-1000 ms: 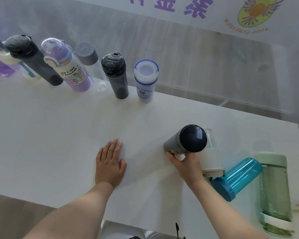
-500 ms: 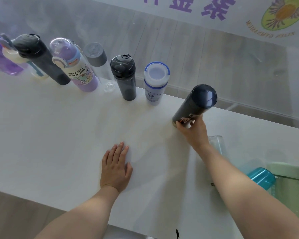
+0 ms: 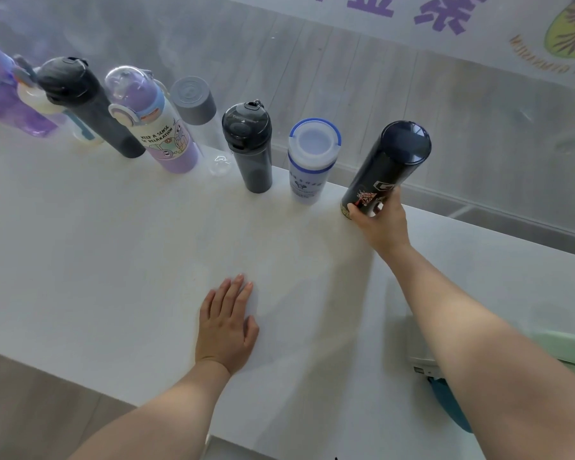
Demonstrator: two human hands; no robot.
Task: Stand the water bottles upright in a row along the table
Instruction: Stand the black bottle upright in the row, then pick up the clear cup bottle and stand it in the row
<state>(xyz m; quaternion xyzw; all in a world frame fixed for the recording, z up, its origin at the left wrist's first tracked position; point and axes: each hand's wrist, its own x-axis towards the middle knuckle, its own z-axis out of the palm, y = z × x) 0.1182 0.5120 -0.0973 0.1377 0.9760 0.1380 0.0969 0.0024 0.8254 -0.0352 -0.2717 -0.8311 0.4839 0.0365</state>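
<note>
Right hand [image 3: 380,224] grip curls round the navy flask [image 3: 387,167] — contents unseen; left hand [image 3: 226,327] flat, holding nothing.

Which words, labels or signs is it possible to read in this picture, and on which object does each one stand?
"KEEP A SENSE OF RELAXATION": on the purple cartoon bottle.
Lid of the grey flip-top bottle: embossed brand, too small to read.
White bottle with blue rim: blue print, too blurred.
Dark bottle gripped by the right hand: graphic and logo, unreadable.
Wall banner: purple characters cut off; logo lettering unreadable.

Matt white table [image 3: 113,260], glossy dark navy bottle [image 3: 389,161], translucent plastic white bottle [image 3: 309,161], smooth grey cap [image 3: 193,101]
</note>
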